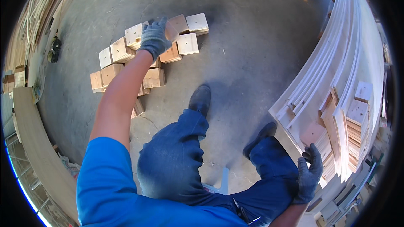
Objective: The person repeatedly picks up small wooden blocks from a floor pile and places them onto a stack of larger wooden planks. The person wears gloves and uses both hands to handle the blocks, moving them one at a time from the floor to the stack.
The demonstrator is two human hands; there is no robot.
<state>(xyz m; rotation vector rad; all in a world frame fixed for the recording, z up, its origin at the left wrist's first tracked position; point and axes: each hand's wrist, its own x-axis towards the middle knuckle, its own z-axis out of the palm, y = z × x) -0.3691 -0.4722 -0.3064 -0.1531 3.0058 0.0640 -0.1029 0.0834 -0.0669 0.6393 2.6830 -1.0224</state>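
Observation:
My left hand [155, 38], in a grey glove, reaches out over stacks of small square wooden boards on the floor. Its fingers are closed at the edge of a slightly blurred wooden square [171, 32], though the thumb is hidden. Just right of it lie a pale square [187, 43] and another short stack [197, 23]; to the left sit more square stacks [122, 50], several with a small dark hole in the middle. My right hand [310, 172], gloved too, hangs open beside my right thigh, fingers apart and nothing in them, near a stack of squares [316, 136].
At the right, long pale sheets [336, 71] lie layered, with stacked wooden squares [357, 117] on them. Long strips of wood [35, 21] line the far left, above a curved-looking board [40, 151]. A light-blue stool edge [221, 183] shows between my legs.

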